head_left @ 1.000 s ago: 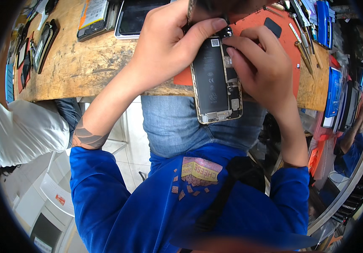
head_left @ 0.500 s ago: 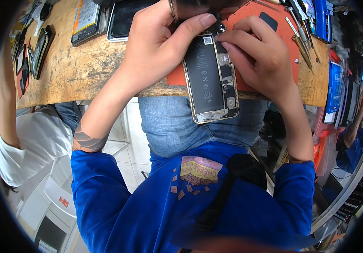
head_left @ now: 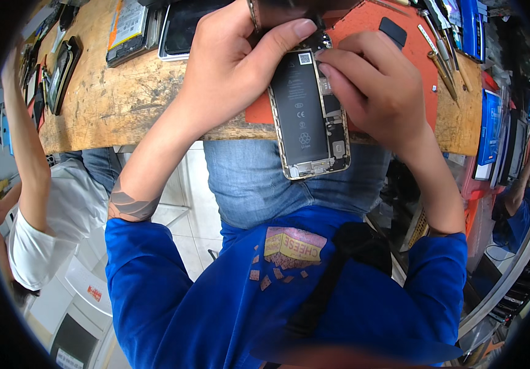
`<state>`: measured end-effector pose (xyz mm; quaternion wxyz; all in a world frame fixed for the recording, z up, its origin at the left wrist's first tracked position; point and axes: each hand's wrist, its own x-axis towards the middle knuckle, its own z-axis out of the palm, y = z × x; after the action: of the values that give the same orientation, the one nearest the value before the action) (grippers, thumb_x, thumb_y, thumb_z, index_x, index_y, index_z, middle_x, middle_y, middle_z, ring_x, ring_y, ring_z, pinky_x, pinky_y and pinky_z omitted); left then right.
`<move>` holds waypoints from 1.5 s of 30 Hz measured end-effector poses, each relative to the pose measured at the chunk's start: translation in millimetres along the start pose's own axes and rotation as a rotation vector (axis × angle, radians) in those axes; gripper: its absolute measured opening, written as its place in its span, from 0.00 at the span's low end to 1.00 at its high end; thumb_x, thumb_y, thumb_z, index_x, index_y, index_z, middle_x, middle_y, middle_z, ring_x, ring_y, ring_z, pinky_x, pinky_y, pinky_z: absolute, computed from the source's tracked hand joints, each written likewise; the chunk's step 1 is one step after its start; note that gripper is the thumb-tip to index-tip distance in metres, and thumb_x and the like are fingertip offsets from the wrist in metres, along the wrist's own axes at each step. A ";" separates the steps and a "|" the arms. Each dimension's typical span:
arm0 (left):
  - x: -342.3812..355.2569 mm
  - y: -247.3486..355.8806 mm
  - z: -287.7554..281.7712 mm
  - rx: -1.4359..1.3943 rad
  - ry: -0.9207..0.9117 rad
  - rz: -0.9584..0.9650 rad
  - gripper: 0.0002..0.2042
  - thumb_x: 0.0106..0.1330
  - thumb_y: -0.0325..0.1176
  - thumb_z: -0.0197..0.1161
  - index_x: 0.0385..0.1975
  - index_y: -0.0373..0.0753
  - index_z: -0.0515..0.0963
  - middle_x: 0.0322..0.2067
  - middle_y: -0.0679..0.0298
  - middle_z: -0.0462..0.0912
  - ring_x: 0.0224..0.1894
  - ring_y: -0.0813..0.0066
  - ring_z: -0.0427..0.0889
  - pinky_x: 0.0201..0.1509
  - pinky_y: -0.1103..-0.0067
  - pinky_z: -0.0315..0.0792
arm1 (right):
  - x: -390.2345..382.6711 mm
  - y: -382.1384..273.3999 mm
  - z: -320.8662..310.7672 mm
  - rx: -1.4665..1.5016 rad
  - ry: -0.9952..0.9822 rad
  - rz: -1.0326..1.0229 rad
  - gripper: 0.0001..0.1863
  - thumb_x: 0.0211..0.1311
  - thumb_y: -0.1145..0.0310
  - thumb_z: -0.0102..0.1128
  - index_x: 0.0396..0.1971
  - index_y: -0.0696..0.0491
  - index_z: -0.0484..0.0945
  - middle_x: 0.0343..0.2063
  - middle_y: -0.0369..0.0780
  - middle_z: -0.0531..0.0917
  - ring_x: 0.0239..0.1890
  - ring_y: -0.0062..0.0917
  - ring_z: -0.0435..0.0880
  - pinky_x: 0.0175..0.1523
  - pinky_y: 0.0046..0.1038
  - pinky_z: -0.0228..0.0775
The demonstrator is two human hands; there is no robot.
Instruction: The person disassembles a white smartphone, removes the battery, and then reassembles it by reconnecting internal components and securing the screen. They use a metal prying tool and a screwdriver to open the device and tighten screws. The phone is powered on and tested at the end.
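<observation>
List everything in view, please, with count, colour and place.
table: one, brown, top
mat: one, orange, on table
opened phone: one, black and silver, centre
dark panel: one, brownish, opened phone's far end
white-rimmed phone: one, black, upper left
labelled device: one, grey and orange, upper left
phone shell: one, black, table's left
flat pad: one, dark grey, on mat
hand tools: several, mixed, table's right
packs: at least two, blue, right
chair: one, white, lower left
co-worker: one, white shirt, left
shirt: one, blue, bottom
jeans: one pair, blue, lap
left hand: one, bare, on dark panel
right hand: one, bare, at opened phone
</observation>
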<state>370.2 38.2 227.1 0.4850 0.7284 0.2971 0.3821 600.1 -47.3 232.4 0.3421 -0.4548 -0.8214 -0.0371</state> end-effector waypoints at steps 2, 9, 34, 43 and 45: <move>0.1 -0.6 -0.2 -0.007 0.008 0.011 0.09 0.77 0.28 0.72 0.51 0.30 0.87 0.44 0.64 0.93 0.44 0.83 0.87 0.48 0.82 0.80 | -1.5 3.0 -0.4 0.028 0.011 0.003 0.10 0.58 0.73 0.75 0.39 0.52 0.86 0.36 0.37 0.81 0.36 0.33 0.84 0.39 0.35 0.76; -0.1 -0.3 0.1 0.047 -0.005 0.052 0.08 0.77 0.27 0.72 0.50 0.30 0.88 0.43 0.63 0.93 0.43 0.82 0.88 0.48 0.82 0.80 | -5.4 2.2 -3.1 -0.027 0.031 0.002 0.10 0.58 0.73 0.76 0.40 0.53 0.87 0.36 0.37 0.82 0.35 0.33 0.84 0.38 0.34 0.76; 4.3 5.0 3.4 0.140 -0.041 0.111 0.06 0.76 0.27 0.72 0.46 0.32 0.88 0.40 0.63 0.93 0.41 0.81 0.88 0.46 0.80 0.81 | -2.5 4.0 -12.1 0.113 -0.059 0.105 0.13 0.56 0.77 0.76 0.42 0.54 0.91 0.34 0.38 0.82 0.35 0.33 0.84 0.39 0.34 0.76; 10.4 6.9 15.8 0.085 -0.008 0.334 0.18 0.63 0.15 0.64 0.53 0.35 0.82 0.46 0.50 0.87 0.52 0.48 0.89 0.52 0.66 0.84 | 4.9 -19.2 -14.0 -0.108 -0.114 -0.012 0.14 0.64 0.73 0.73 0.48 0.61 0.87 0.38 0.46 0.82 0.39 0.41 0.83 0.42 0.41 0.76; 10.8 6.8 16.3 0.042 -0.018 0.330 0.15 0.65 0.16 0.65 0.52 0.34 0.82 0.44 0.51 0.88 0.49 0.48 0.89 0.52 0.66 0.83 | 6.5 -23.1 -13.7 -0.107 -0.126 -0.018 0.14 0.65 0.74 0.72 0.48 0.63 0.86 0.40 0.47 0.82 0.39 0.42 0.83 0.43 0.42 0.75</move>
<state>390.2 36.7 232.4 0.4027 0.7807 0.1771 0.4438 587.2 -61.1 252.5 0.2647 -0.4664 -0.8422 -0.0554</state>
